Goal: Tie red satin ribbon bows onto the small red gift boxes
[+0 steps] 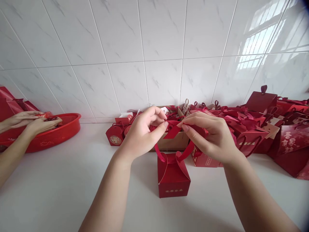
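A small red gift box [172, 180] with gold characters on its front stands upright on the white tabletop, its curved top flaps folded in. From the slots at its top rises a red ribbon [187, 152]. My left hand [147, 129] pinches one part of this ribbon between thumb and fingers above the box. Just to the right, my right hand [209, 133] pinches another part of it. Between the two hands the ribbon crosses over itself. The fingers partly hide how it is looped.
Behind my hands, several red gift boxes and bags [249, 138] crowd against the tiled wall [161, 32]. A small red box [114, 135] stands left of them. At far left, another person's hands [43, 124] hold small wrapped items over a red plastic basin [72, 127].
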The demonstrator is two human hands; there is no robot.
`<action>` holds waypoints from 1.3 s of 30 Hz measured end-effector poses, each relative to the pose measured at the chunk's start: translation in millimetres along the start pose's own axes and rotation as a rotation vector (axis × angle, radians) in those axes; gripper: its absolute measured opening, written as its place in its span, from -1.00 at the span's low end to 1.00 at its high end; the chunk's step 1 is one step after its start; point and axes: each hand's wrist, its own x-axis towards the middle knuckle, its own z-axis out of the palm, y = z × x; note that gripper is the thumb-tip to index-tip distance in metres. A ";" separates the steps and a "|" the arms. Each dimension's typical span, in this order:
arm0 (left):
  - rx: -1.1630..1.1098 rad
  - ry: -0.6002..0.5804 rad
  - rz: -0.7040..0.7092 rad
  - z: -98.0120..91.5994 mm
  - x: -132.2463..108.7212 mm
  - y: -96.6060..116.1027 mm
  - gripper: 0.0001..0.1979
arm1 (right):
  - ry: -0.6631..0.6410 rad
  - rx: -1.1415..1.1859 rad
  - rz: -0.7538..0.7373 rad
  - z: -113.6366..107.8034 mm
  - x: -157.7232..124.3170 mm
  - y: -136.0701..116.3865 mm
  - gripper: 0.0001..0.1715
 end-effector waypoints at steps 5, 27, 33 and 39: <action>-0.029 -0.010 -0.062 -0.4 0.0 2.7 -0.90 | 0.026 -0.113 -0.096 4.2 0.0 9.0 -0.78; 0.413 0.263 0.003 -21.1 -2.2 -8.0 -0.96 | 0.005 -0.354 0.509 -34.8 -5.2 12.9 -0.83; 0.493 0.137 -0.126 -37.0 -2.6 -18.5 -0.96 | -0.165 -0.358 0.540 -51.8 -11.3 15.8 -0.91; 0.571 0.043 -0.275 -51.0 -3.8 -26.6 -0.97 | -0.327 -0.405 0.633 -61.0 -15.4 17.3 -0.92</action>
